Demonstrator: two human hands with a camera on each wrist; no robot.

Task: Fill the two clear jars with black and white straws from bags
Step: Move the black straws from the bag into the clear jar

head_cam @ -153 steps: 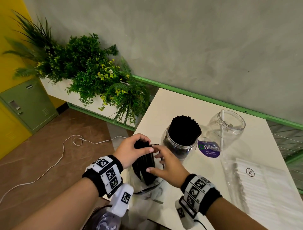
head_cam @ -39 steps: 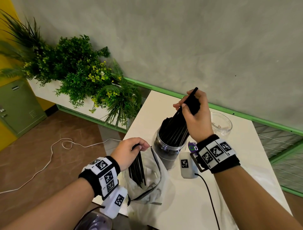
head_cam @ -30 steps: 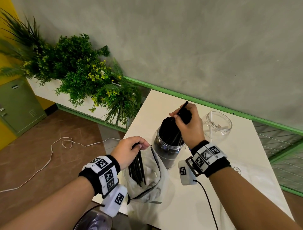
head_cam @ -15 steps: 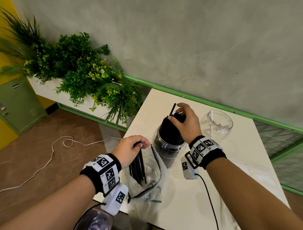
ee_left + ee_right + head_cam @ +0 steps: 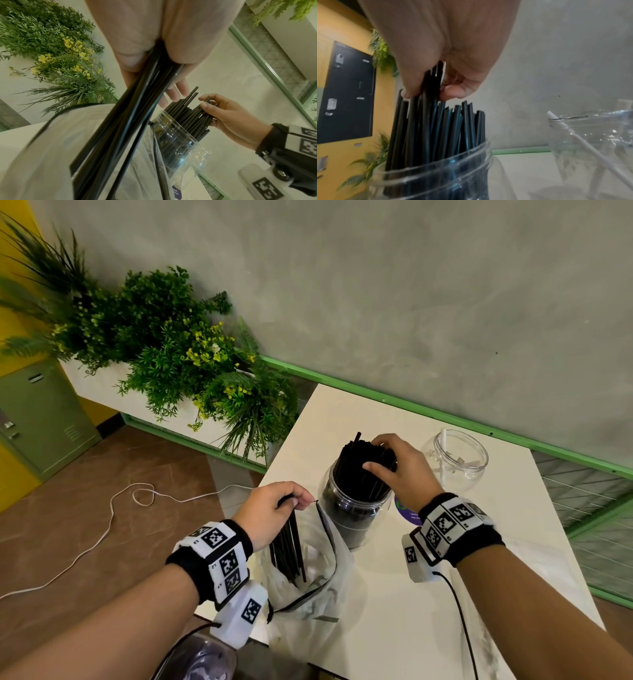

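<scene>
black straws (image 5: 363, 470) pack the near jar (image 5: 354, 508) on the table (image 5: 394, 604), the right hand (image 5: 400, 470) pinching their tops. at eight o'clock of it, the left hand (image 5: 270, 511) grips a few more straws (image 5: 287, 549) standing in the clear bag (image 5: 308, 587). at two o'clock stands the second jar (image 5: 460, 453), holding a white straw (image 5: 443, 440).

Glossy clear plastic jar (image 5: 356, 508) holds shiny black straws (image 5: 363, 470); crinkled translucent plastic bag (image 5: 318, 594); smooth matt table (image 5: 394, 611).
</scene>
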